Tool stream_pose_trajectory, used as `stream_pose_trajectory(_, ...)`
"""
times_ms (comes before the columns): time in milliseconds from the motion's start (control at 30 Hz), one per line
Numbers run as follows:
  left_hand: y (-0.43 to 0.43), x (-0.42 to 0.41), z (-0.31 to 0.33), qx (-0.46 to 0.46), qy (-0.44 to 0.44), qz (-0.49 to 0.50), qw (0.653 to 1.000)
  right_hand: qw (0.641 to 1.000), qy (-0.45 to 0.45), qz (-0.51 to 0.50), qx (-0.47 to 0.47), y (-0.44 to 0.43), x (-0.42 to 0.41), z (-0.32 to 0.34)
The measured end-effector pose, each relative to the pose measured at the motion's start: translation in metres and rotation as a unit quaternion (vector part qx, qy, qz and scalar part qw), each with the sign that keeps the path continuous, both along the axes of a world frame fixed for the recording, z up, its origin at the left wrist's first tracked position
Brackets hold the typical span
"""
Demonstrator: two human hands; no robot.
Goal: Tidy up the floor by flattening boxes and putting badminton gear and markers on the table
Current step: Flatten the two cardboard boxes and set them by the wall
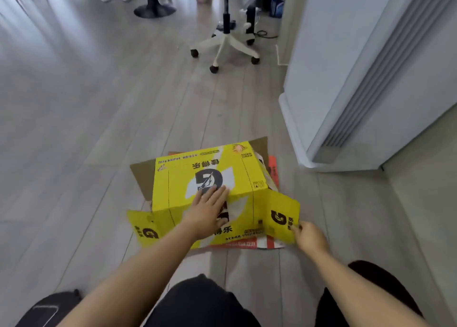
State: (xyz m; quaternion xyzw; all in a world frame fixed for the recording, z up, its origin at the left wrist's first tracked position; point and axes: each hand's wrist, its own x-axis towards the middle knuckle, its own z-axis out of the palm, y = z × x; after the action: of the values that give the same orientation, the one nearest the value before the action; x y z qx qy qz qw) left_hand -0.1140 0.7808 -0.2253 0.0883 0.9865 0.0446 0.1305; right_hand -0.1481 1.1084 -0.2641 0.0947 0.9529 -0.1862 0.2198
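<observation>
Pressing down with straight fingers [217,193], your left hand [207,211] pins the yellow box [197,176] to the floor [99,129], atop a red flattened box [272,169]. Your right hand [310,236] pinches its right flap [279,213]; cardboard this light should spring back, so grip at creases.

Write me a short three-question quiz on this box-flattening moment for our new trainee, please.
1. True or false: the left hand lies flat, fingers straight, on the yellow box.
2. What does the right hand pinch? A) a flap of the yellow box; B) a chair leg; C) a marker.
3. Fill in: the second box, lying under the yellow one, is ____ in colour.

Key: 1 true; 2 A; 3 red.
</observation>
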Motion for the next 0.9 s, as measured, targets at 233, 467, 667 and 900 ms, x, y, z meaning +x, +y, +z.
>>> stream_pose_trajectory(233,0.001,0.016,-0.021,-0.001,0.032,-0.005,0.999,0.976,0.2,0.069,0.047,-0.055,-0.015,0.033)
stream_pose_trajectory(467,-0.054,0.056,-0.011,0.044,0.042,0.235,0.97,0.899,0.276,0.34,-0.004,-0.181,-0.008,0.049)
stream_pose_trajectory(667,-0.108,0.109,-0.017,0.034,0.06,0.35,0.934,0.829,0.235,0.508,-0.008,-0.276,0.024,0.036)
stream_pose_trajectory(900,-0.143,0.156,-0.052,0.016,0.08,0.404,0.911,0.771,0.24,0.588,0.037,-0.325,0.042,0.002)
